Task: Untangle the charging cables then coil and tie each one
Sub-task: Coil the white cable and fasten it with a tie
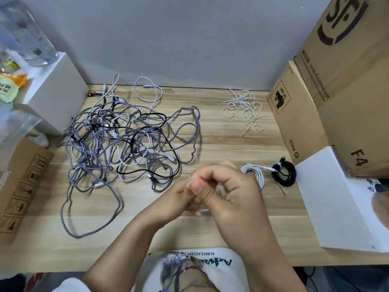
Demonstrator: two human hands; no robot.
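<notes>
At lower centre, left hand (pixel 185 199) and right hand (pixel 233 192) curl together around a barely visible white cable (pixel 204 210), likely cinching its tie, best pulled snug, while the tangled cables (pixel 126 140) wait at centre left beside two finished coils (pixel 271 172).

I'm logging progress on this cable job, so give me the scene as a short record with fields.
done: white coiled cable and black coiled cable, each tied, lying side by side
remaining: tangled pile of grey braided, black and white cables
ties: loose white zip ties at the desk's back
hands: left hand and right hand together; what they hold is hidden
surface: wooden desk
</notes>
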